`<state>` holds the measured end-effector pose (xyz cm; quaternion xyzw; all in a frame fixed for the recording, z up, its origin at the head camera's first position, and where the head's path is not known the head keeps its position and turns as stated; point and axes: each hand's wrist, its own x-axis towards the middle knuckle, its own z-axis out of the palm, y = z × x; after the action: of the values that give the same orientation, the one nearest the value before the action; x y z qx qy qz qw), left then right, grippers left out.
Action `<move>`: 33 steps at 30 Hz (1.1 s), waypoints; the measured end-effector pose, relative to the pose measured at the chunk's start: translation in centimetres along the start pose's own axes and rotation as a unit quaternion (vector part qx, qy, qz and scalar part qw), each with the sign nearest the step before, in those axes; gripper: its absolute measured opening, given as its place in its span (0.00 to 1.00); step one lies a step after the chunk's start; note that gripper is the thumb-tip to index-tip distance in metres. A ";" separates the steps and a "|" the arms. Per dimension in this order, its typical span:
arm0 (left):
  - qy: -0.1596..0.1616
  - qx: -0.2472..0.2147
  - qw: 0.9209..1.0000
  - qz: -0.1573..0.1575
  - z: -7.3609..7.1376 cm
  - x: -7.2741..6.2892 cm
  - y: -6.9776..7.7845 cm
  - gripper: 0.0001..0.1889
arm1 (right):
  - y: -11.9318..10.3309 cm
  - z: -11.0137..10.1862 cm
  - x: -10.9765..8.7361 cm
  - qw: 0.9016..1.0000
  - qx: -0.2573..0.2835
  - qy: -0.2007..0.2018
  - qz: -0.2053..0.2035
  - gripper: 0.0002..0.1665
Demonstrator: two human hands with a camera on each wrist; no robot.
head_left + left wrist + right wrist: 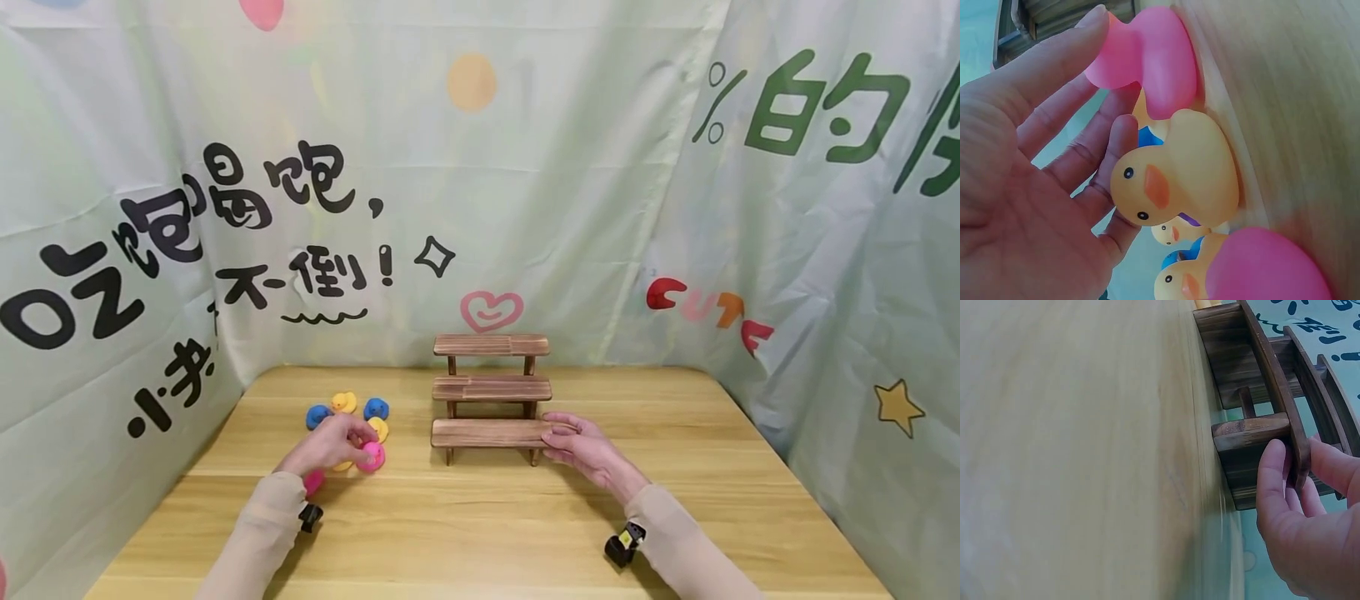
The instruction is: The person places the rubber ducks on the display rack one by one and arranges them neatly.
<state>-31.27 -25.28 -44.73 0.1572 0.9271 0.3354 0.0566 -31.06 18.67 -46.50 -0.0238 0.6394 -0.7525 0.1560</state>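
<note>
a: what has the left hand got?

b: the pink duck. its thumb and pointing finger pinch the head. the duck is on the left part of the bench, close in with more ducks. i can't tell if it sits flat or is up a tiny bit.

a: and the right hand?

b: its thumb and fingers grip the end of the lowest board on the wooden steps.

a: so what could go wrong?

b: the duck looks smooth and round. only a small part is pinched, so i think it could slip out and roll.

a: what else?

b: the yellow duck is just beside the other fingers. a fast sideways move might knock it over.

a: and the other pink duck?

b: it's right by the left sleeve. if the arm swings, the sleeve could bump it.

a: are the steps safe?

b: maybe not. they look light to me. if the right hand pulls hard on that one end, they could twist, slide or tip.
</note>
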 end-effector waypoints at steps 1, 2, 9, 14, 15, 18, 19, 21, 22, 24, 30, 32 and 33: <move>-0.001 0.000 1.000 -0.003 0.0 0.0 0.0 0.12 | 0.0 0.0 0.0 1.000 0.000 0.001 0.001 0.33; -0.002 -0.001 1.000 -0.005 0.1 0.1 0.0 0.12 | 0.0 0.0 0.0 1.000 0.002 0.002 0.001 0.34; -0.021 -0.006 1.000 0.012 0.0 0.1 0.0 0.11 | 0.0 -0.1 0.1 1.000 0.000 0.003 0.001 0.33; -0.037 -0.010 0.999 0.026 -0.2 0.3 -0.2 0.11 | 0.0 0.0 0.1 1.000 0.004 0.007 0.004 0.32; -0.041 -0.009 0.999 0.030 -0.3 0.3 -0.3 0.11 | 0.0 0.0 0.1 1.000 0.005 0.007 0.005 0.32; -0.054 -0.008 0.998 0.043 -0.3 0.4 -0.5 0.11 | 0.0 0.0 0.1 1.000 0.005 0.007 0.005 0.32; -0.058 -0.006 0.997 0.046 -0.4 0.5 -0.5 0.12 | 0.0 0.0 0.1 1.000 0.003 0.005 0.003 0.32; -0.066 -0.004 0.996 0.053 -0.5 0.6 -0.6 0.12 | 0.0 0.0 0.1 1.000 0.003 0.005 0.001 0.32; -0.069 -0.003 0.996 0.056 -0.5 0.6 -0.6 0.13 | 0.0 0.0 0.0 1.000 0.002 0.006 0.001 0.32; -0.074 -0.003 0.995 0.060 -0.6 0.7 -0.7 0.13 | 0.0 0.0 0.0 1.000 0.001 0.006 0.001 0.32; -0.078 -0.005 0.995 0.064 -0.9 0.6 -0.6 0.12 | 0.0 0.1 -0.1 1.000 -0.003 0.007 0.000 0.33; -0.075 -0.011 0.995 0.059 -1.1 0.4 -0.2 0.11 | 0.0 0.1 -0.1 1.000 -0.004 0.007 0.000 0.33; -0.072 -0.015 0.996 0.055 -1.2 0.4 -0.1 0.12 | 0.0 0.0 0.0 1.000 -0.004 0.008 -0.001 0.33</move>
<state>-31.90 -25.95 -43.82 0.2308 0.9054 0.3398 0.1075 -31.02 18.63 -46.49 -0.0193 0.6439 -0.7499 0.1505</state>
